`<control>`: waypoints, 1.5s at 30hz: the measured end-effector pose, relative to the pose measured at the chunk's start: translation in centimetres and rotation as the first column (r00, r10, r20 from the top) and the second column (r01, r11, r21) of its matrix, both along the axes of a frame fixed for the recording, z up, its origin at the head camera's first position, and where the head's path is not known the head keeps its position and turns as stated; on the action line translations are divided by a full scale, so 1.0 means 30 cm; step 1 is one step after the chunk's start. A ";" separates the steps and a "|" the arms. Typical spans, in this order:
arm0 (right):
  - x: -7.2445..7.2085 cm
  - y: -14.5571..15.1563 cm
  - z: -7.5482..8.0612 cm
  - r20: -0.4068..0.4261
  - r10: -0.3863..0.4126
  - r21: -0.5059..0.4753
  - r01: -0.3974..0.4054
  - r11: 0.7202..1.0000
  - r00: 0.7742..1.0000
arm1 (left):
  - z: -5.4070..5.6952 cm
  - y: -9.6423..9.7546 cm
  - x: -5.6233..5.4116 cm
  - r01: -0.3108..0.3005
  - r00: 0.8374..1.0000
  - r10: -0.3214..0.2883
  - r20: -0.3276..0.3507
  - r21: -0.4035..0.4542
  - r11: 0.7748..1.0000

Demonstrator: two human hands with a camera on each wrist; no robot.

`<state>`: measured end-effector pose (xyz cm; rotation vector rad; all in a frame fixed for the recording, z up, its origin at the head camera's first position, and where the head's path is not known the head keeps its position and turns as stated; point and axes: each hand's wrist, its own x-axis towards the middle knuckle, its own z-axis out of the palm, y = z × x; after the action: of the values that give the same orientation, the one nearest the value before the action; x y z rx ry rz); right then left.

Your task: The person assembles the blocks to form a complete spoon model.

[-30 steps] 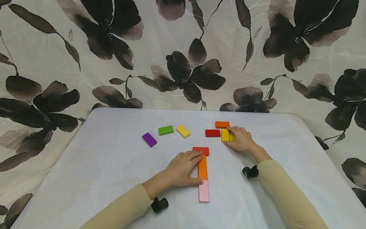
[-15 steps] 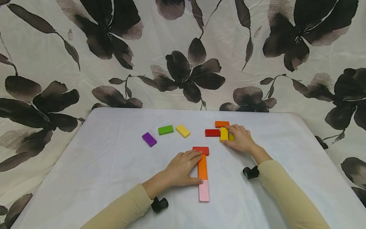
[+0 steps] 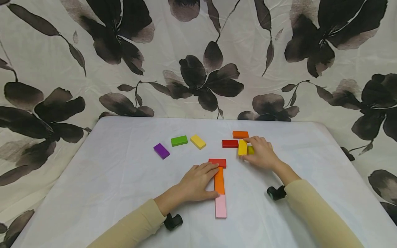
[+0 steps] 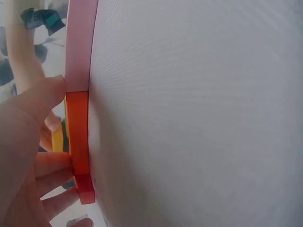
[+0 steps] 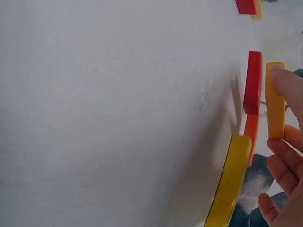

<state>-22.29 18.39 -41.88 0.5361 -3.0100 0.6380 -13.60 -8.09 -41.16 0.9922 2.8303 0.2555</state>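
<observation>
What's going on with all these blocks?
A person's left hand rests against a pink block and an orange block laid end to end, with a red block crosswise beyond. Their right hand pinches a yellow block lifted off the table. A purple block and a green block lie loose to the left.

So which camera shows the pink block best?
The head view: the pink block is in frame end to end, with the left hand at its far corner. The left wrist view is closer, but the frame's top edge crops it; the right wrist view lacks it.
</observation>
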 end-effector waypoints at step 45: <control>0.289 -0.044 0.057 -0.073 0.165 -0.010 -0.166 0.986 0.984 | 0.001 0.010 0.000 -0.023 1.000 0.023 -0.002 0.033 0.999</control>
<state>-13.61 17.08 -40.18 0.7972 -2.9121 0.6345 -13.61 -7.80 -41.13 0.9674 2.8497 0.3052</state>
